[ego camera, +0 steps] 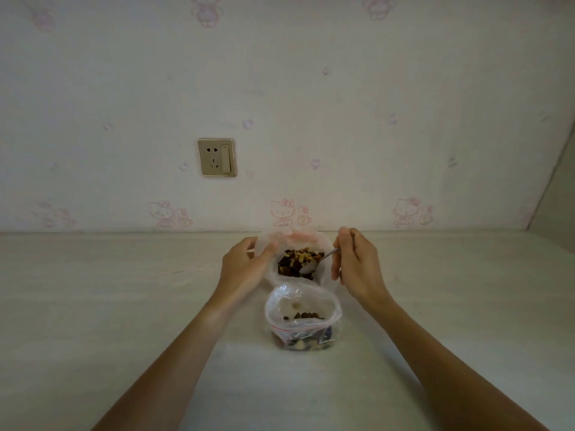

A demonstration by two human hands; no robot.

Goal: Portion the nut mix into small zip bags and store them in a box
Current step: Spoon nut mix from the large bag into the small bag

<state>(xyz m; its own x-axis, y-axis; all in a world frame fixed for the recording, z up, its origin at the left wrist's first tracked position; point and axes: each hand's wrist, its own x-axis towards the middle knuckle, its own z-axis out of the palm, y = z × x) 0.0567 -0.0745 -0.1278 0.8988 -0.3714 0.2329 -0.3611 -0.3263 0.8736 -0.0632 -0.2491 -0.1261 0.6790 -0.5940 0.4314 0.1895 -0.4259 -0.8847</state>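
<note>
A large clear plastic bag holding the brown and yellow nut mix stands open near the wall. My left hand holds its left rim with fingers curled on the plastic. My right hand grips the handle of a metal spoon, whose bowl rests in the mix at the bag's right side. Closer to me, a small clear zip bag with a red zip line stands open on the table, with some nuts at its bottom.
The pale table runs up to a wall with pink cartoon wallpaper. A beige wall socket with a switch sits above the table to the left. A grey side panel borders the far right.
</note>
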